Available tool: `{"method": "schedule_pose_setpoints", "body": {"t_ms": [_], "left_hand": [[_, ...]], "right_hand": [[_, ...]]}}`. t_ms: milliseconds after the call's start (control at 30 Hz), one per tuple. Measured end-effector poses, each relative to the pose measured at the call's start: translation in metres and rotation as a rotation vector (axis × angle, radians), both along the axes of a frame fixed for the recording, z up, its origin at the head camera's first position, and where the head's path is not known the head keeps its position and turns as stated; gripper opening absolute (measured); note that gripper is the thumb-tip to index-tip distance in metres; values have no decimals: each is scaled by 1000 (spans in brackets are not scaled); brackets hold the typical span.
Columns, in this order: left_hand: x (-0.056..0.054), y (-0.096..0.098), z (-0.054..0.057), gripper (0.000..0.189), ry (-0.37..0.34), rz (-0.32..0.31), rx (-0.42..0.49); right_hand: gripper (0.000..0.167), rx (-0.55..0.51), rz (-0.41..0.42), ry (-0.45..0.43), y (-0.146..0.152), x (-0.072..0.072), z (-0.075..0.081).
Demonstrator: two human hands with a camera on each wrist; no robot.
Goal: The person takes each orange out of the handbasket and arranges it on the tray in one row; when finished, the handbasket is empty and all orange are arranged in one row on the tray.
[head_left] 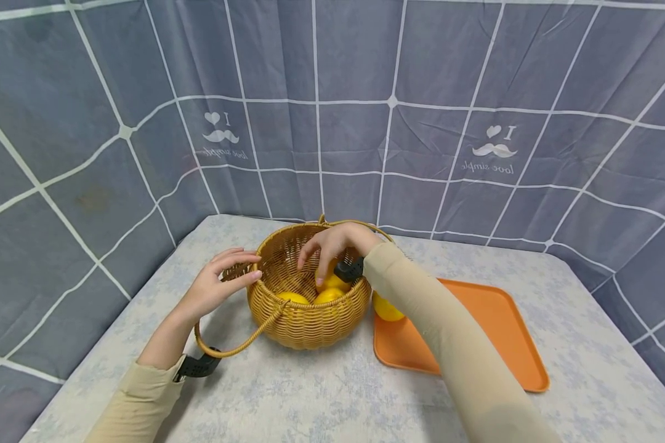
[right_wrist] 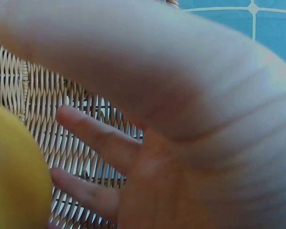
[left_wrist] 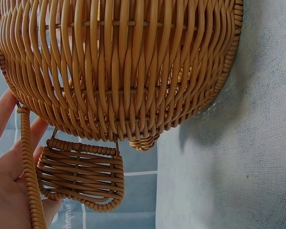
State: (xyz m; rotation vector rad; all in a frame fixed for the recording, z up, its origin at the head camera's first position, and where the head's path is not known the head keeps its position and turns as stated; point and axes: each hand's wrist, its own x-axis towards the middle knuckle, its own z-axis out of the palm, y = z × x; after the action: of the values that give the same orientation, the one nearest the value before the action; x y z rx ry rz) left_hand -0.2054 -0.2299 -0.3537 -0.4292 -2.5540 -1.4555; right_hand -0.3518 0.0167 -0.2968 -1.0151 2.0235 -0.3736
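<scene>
A tan wicker basket [head_left: 310,326] stands on the table, with several smooth yellow fruits inside; their exact kind is unclear. My right hand [head_left: 332,246] reaches into the basket over one yellow fruit [head_left: 335,283]. In the right wrist view its fingers [right_wrist: 97,133] are spread and nearly straight, beside a large yellow fruit [right_wrist: 14,176]; the thumb is hidden. At the basket's left rim, the extended fingers of my left hand [head_left: 216,286] touch the edge near a woven side tab [left_wrist: 81,174]. A basket handle [left_wrist: 28,167] hangs across that hand in the left wrist view.
Right of the basket lies an orange tray [head_left: 499,326], partly covered by my right forearm. Another yellow fruit [head_left: 386,309] sits at the tray's left side. A grey-blue checked curtain [head_left: 354,135] encloses the table [head_left: 310,394] behind and at both sides.
</scene>
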Motion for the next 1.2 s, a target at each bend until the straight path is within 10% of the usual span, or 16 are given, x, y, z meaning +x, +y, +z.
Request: {"method": "schedule_pose_setpoints", "body": {"t_ms": [567, 1200], "left_hand": [[0, 0, -1, 42, -3, 1, 5], [-1, 0, 0, 40, -18, -5, 10]], "right_hand": [[63, 123, 116, 81, -14, 6, -11], [68, 16, 85, 88, -16, 1, -20]]}}
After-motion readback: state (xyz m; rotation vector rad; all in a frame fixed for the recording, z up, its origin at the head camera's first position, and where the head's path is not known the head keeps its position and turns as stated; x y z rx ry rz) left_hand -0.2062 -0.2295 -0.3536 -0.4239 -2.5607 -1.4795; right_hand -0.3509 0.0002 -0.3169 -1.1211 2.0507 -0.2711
